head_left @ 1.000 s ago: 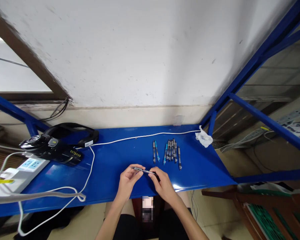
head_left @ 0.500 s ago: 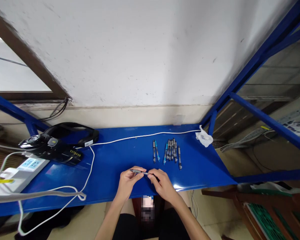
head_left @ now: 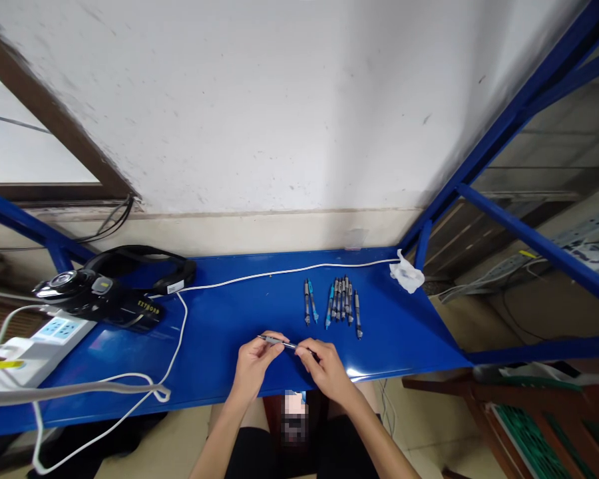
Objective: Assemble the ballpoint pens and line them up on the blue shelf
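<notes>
Between my two hands, near the front edge of the blue table [head_left: 219,359], lies a slim pen [head_left: 288,345] with a grey grip, held almost level. My left hand [head_left: 254,362] pinches its grey end between thumb and fingers. At the other end, my right hand [head_left: 324,366] has its fingers closed round the pen, hiding that tip. Beyond my hands, several black and grey pens [head_left: 346,299] lie side by side with a blue pen [head_left: 329,306] at their left. Another blue pen [head_left: 313,303] rests beside a grey pen [head_left: 307,303], and a single grey pen [head_left: 358,316] lies to the right.
A black headset-like device [head_left: 100,293] sits at the left, by a white power strip [head_left: 40,349]. One white cable [head_left: 259,275] runs across the back to a crumpled white tissue [head_left: 407,274]. Blue frame bars [head_left: 524,113] rise at the right.
Both hands stay almost where they were, still gripping the pen. The view has shifted very slightly; the pens on the table lie as before.
</notes>
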`<state>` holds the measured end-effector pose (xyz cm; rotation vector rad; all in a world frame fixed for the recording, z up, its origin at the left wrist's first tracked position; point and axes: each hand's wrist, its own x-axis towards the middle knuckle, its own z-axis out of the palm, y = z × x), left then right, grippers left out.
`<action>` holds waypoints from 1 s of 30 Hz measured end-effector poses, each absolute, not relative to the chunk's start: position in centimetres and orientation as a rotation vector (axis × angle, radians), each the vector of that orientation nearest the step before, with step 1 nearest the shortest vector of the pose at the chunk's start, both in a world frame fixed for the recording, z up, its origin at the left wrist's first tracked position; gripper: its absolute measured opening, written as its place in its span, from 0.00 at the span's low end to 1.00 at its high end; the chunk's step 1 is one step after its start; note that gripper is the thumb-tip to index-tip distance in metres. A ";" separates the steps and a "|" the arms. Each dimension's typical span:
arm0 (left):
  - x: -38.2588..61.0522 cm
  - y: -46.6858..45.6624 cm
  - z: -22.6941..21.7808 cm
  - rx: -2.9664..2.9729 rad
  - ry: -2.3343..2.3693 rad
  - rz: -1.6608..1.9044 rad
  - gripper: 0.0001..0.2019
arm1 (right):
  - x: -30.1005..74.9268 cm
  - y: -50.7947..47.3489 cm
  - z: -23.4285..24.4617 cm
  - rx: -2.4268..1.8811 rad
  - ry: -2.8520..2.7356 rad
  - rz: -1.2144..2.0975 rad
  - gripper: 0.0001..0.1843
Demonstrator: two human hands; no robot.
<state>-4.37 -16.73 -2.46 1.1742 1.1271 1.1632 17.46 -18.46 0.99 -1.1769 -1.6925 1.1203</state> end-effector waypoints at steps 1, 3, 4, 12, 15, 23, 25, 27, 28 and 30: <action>-4.3 -16.7 -2.3 1.172 1.124 1.162 0.10 | 17.5 -18.4 1.0 -1.177 -1.686 1.127 0.20; -4.3 -16.8 -2.0 1.159 1.117 1.157 0.10 | 17.4 -18.3 1.0 -1.163 -1.655 1.130 0.19; -4.2 -16.8 -1.9 1.151 1.113 1.155 0.10 | 17.4 -18.3 1.0 -1.152 -1.636 1.123 0.18; -4.3 -16.7 -2.5 1.169 1.155 1.166 0.10 | 17.4 -18.7 1.1 -1.143 -1.636 1.114 0.16; -4.3 -16.8 -2.5 1.184 1.165 1.148 0.11 | 17.6 -18.6 1.2 -1.171 -1.654 1.150 0.20; -3.9 -16.6 -1.0 1.236 1.167 1.139 0.12 | 18.0 -18.2 0.8 -1.179 -1.613 1.315 0.26; -3.7 -16.8 -0.4 1.258 1.177 1.151 0.13 | 17.9 -18.3 0.9 -1.157 -1.537 1.420 0.27; -3.4 -17.1 0.2 1.278 1.196 1.170 0.15 | 17.7 -18.6 1.2 -1.104 -1.406 1.567 0.29; -3.2 -17.3 0.6 1.285 1.206 1.180 0.16 | 17.5 -18.8 1.4 -1.069 -1.322 1.641 0.29; -2.7 -17.8 1.5 1.295 1.227 1.200 0.17 | 16.9 -19.5 1.8 -0.998 -1.136 1.762 0.30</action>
